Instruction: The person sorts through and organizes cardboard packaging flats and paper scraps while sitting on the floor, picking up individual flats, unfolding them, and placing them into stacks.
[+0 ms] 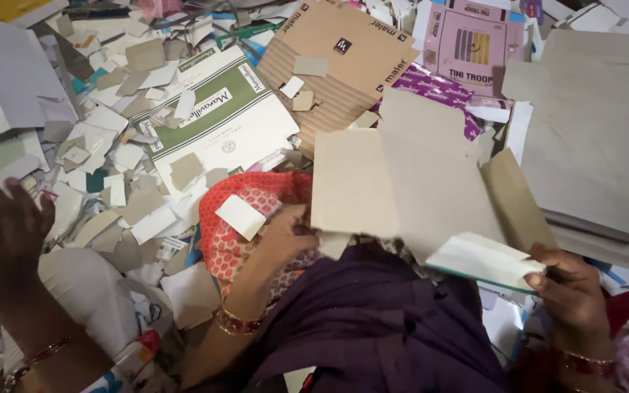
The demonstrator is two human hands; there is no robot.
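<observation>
**Two hands holding card pieces over a litter of offcuts**

The left hand is gripping the lower left edge of a grey-brown cardboard sheet, its fingers curled shut on the edge. The sheet is hanging tilted above the lap, and one flap is folding up along its right side. The right hand is pinching a white card piece with a thin green edge between thumb and fingers. This piece is lying just beside the sheet's lower right corner, and whether the two are touching is unclear.

A purple garment is covering the lap beneath both hands. A red patterned cloth is showing just left of the left hand, and a small white offcut is resting on it.

At the far left another person's hand is hovering with fingers loosely spread over the paper scraps, well apart from the sheet.

Beyond the sheet, a green and white flattened carton is lying beside a brown corrugated flat. A pink printed carton is lying further right, and large grey boards are lying stacked along the right.
</observation>
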